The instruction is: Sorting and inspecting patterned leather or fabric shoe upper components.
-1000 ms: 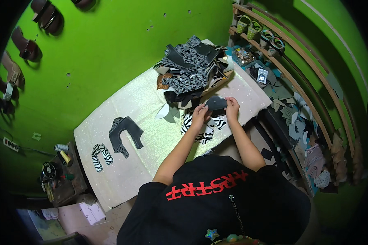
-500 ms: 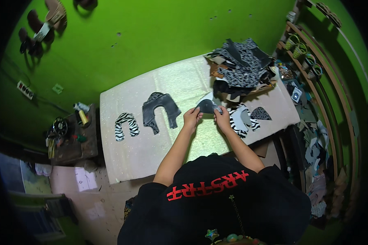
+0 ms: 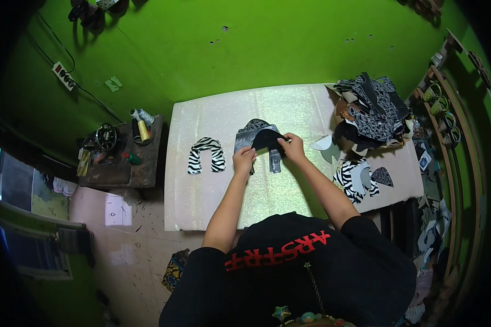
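A black curved piece of sheet material bends into an arch between my two hands. My left hand pinches its left end, and my right hand grips the right end. Under it on the table lies a dark U-shaped piece with a patterned piece showing at its top, partly hidden by the black piece. To the left rests a zebra-striped U-shaped piece. Right of my right hand are a white half-round piece and a grey-green cut piece.
A heap of patterned and black scraps covers the table's far right. Nearer lie zebra-striped pieces and a dark speckled piece. A sewing machine and thread cones stand at left; a wooden rack lines the right.
My view has turned left. Both hands have carried the black piece leftward over the dark U-shaped piece, and it now arches more. The white half-round piece lies apart from my hands.
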`<action>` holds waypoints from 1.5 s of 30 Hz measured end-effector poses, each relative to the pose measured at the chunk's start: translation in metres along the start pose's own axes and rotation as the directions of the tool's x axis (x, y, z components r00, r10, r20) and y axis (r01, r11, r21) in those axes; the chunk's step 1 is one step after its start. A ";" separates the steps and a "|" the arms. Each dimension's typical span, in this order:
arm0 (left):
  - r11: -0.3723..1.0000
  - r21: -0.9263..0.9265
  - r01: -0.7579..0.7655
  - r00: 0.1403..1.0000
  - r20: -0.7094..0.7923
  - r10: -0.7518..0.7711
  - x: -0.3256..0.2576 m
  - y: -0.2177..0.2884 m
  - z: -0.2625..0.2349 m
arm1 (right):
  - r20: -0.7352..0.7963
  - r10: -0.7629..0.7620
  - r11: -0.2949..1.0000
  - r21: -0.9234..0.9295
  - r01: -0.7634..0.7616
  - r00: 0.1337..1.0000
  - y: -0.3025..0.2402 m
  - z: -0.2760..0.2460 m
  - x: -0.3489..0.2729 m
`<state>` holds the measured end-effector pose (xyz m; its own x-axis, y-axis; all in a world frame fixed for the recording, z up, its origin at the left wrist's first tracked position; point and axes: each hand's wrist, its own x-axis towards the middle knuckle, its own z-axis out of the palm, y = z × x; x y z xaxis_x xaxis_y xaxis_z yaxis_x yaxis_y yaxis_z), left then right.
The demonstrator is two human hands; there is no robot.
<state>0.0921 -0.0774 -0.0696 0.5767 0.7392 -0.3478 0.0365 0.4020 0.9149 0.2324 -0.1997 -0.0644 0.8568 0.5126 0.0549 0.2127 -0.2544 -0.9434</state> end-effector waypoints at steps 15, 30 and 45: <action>0.813 0.549 -0.192 0.947 -0.113 0.300 0.066 0.010 -0.030 | -0.001 -0.056 0.914 -0.403 0.051 0.998 -0.020 0.052 0.040; 0.656 0.727 -0.203 0.898 -0.129 0.422 0.066 0.006 -0.022 | -0.140 -0.036 0.907 -0.419 -0.026 0.990 -0.028 0.059 0.040; 0.483 0.825 -0.292 0.873 0.023 0.488 0.035 0.012 -0.013 | -0.003 0.022 0.902 -0.431 -0.021 1.000 -0.021 0.050 0.041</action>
<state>0.1025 -0.0398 -0.0735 0.5402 0.8285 0.1475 0.5225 -0.4676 0.7130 0.2394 -0.1324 -0.0586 0.8627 0.5045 0.0347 0.3757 -0.5936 -0.7116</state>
